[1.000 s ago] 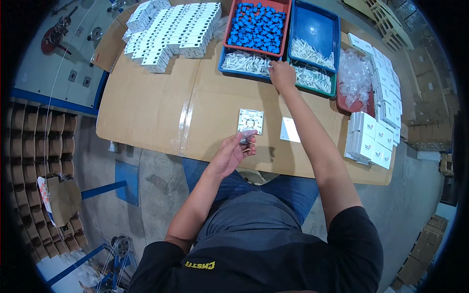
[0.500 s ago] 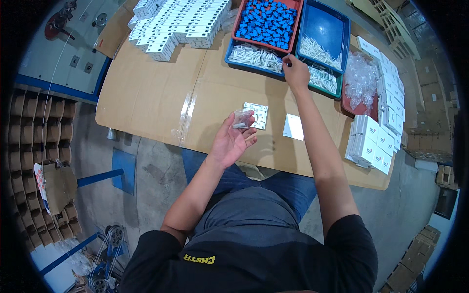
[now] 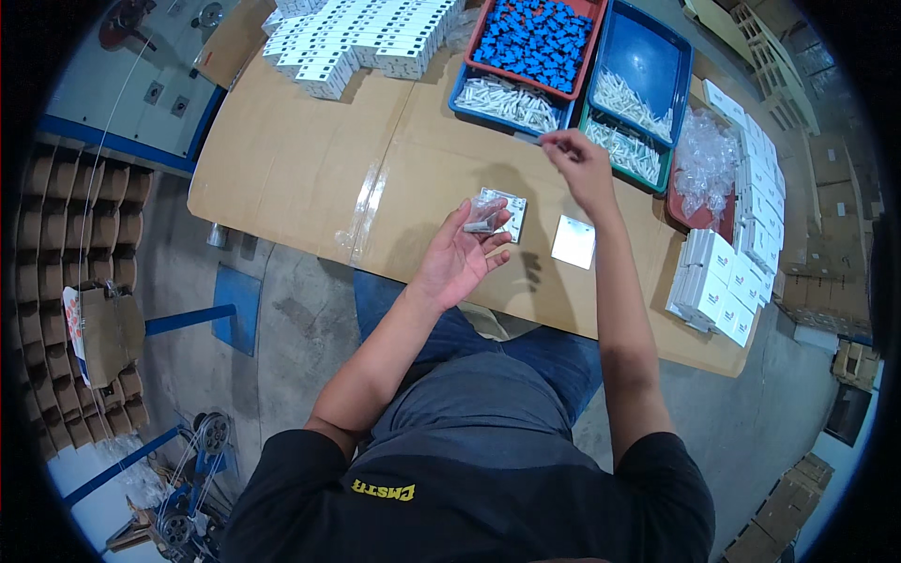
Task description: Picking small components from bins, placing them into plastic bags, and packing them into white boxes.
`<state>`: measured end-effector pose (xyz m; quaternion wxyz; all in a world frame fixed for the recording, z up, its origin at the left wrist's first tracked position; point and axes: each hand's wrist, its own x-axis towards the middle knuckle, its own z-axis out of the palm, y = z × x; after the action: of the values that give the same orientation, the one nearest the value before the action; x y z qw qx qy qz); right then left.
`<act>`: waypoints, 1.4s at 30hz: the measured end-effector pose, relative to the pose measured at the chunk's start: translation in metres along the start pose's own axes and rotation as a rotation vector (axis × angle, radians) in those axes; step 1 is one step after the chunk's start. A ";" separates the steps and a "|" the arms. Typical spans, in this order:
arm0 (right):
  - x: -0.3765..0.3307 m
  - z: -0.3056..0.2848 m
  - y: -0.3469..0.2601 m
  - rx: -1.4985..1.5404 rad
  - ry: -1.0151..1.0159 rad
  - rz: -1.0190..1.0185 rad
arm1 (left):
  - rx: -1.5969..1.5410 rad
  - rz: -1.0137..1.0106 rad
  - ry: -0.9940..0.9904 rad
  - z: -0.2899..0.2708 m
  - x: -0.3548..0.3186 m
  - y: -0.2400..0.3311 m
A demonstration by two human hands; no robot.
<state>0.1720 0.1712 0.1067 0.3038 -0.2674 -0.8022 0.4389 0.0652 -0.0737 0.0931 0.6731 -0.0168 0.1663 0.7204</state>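
Note:
My left hand (image 3: 450,261) is palm up, its fingers curled round a small clear plastic bag (image 3: 488,204) with a short whitish piece (image 3: 477,226) in it. Partly behind the bag lies a white square plate with holes and fittings (image 3: 515,223). My right hand (image 3: 587,174) hovers just in front of the trays, thumb and fingertips pinched together; what they hold is too small to make out. A plain white square plate (image 3: 573,241) lies on the cardboard-covered table (image 3: 291,169), near my right forearm. White plugs (image 3: 508,101) fill the blue tray beyond my right hand.
A red tray (image 3: 519,81) of blue parts overlaps the plug tray. Right of it, a blue tray (image 3: 643,47) sits over a green tray (image 3: 668,172), both with white plugs. Clear bags (image 3: 706,155) fill another red tray. White boxes (image 3: 706,272) line the right edge; more (image 3: 328,61) stand back left.
My right hand has drawn back from the plug tray toward me, fingertips still pinched. My left hand keeps the bag in nearly the same place. The whole view has shifted slightly.

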 end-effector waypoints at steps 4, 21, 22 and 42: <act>-0.040 -0.010 -0.054 0.130 -0.227 0.019 | 0.059 0.002 -0.005 -0.001 0.004 0.001; -0.048 -0.010 -0.089 0.049 -0.493 -0.007 | 0.281 -0.030 0.079 0.000 0.004 -0.016; -0.047 -0.010 -0.087 0.045 -0.506 -0.026 | 0.278 -0.044 0.076 0.001 0.004 -0.015; -0.067 0.002 -0.077 0.320 -0.330 0.123 | 0.893 0.418 0.200 0.027 -0.002 -0.027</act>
<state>0.2030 0.0875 0.1563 0.1800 -0.1890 -0.7435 0.6157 0.0972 -0.0675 0.1133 0.4366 0.2376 0.5219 0.6932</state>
